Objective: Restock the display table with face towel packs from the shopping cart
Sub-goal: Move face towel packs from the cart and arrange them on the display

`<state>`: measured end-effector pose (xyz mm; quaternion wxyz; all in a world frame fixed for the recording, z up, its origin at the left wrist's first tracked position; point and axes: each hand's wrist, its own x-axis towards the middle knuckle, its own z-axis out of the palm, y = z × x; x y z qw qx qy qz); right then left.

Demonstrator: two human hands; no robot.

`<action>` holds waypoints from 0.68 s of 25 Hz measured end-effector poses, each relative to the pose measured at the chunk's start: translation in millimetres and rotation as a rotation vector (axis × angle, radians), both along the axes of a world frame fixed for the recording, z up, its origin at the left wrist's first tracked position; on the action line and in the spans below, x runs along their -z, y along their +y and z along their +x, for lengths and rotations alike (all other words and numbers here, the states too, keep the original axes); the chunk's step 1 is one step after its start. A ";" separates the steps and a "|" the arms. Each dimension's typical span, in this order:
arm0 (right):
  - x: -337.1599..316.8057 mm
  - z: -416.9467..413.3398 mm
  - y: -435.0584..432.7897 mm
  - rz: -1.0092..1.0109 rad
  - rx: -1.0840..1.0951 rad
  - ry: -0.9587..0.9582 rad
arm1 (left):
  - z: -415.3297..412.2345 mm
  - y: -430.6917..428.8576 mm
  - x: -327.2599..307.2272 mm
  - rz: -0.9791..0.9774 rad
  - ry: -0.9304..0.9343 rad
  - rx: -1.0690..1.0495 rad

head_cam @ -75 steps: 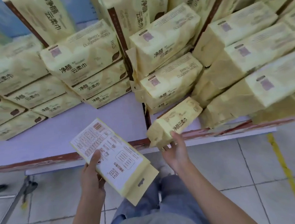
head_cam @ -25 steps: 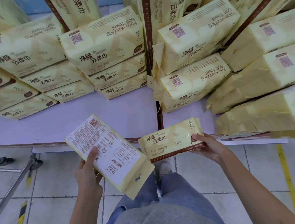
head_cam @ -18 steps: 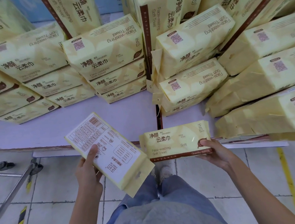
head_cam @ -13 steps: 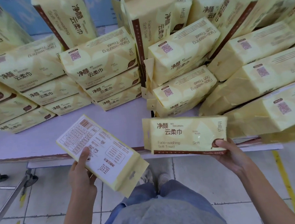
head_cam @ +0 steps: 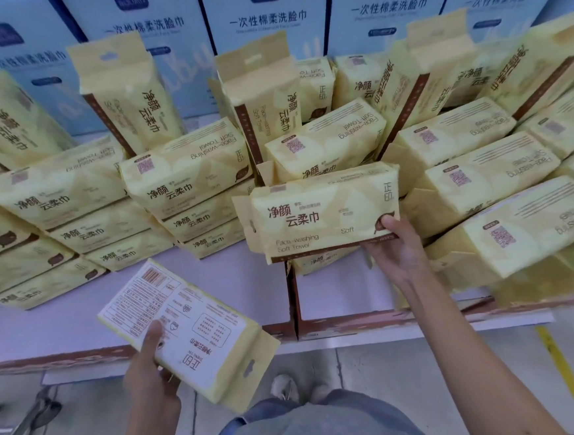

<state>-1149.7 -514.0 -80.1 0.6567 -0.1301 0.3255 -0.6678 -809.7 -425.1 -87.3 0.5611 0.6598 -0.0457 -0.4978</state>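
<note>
Gripping 2 packs (head_cam: 323, 214) (head_cam: 191, 324), hands (head_cam: 150, 374) (head_cam: 398, 253) apparently curled

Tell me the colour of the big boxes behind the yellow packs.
Light blue boxes with dark blue lettering, clearest in the head view.

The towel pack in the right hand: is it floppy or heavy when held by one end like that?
Probably light: the right hand holds the towel pack by one end alone. Likely fairly firm, since its free end lies level without sagging. The left hand grips a second pack one-handed too, so the wrapper seems grippable enough.
</note>
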 end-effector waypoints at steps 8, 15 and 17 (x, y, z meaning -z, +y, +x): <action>4.6 24.2 -14.5 0.138 0.250 -0.237 | -5.2 5.2 1.8 0.024 -0.005 -0.001; -31.3 57.6 -41.1 0.594 0.661 -0.053 | -35.6 -10.1 -0.4 0.004 0.014 0.089; -40.6 63.4 -47.9 0.685 0.750 0.004 | -44.3 -13.5 -1.2 -0.003 0.027 0.129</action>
